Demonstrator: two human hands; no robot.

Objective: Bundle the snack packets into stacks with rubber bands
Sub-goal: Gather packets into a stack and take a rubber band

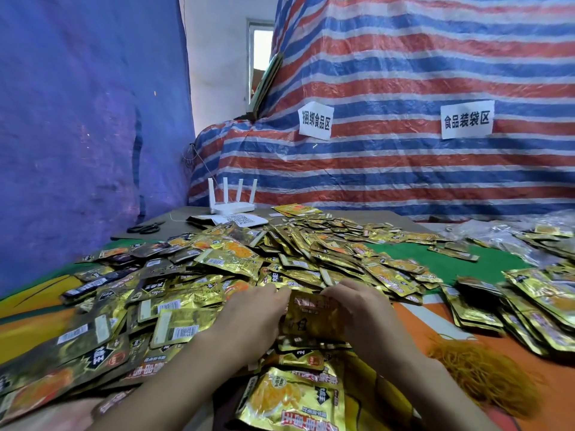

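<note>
Head camera looks down on a table [485, 259] buried in snack packets, and right at the middle both hands are on a small stack of packets [314, 315]. Left hand [252, 318] clasps its left edge, fingers curled in against the foil. Right hand [370, 315] wraps the right edge, fingertips hooked over the top corner. The stack sits squeezed between the two hands, low on the heap just in front of the person.

Those packets are shiny gold foil, crinkled, with a black badge, red lettering and an orange picture of the snack on the front. The ones lying face down show a white barcode label. The loose pile of packets [280, 253] spreads from the near left edge up toward the far side.

Off to the right, near the right forearm, a tangled mound of orange-brown rubber bands [485, 377] lies on the table. Further right, more packets lie in overlapping rows [476, 309], too blurred to tell whether they're banded. At the back sit a white router [230, 202], black scissors [146, 228] and a QR-code sheet [239, 219].
</note>
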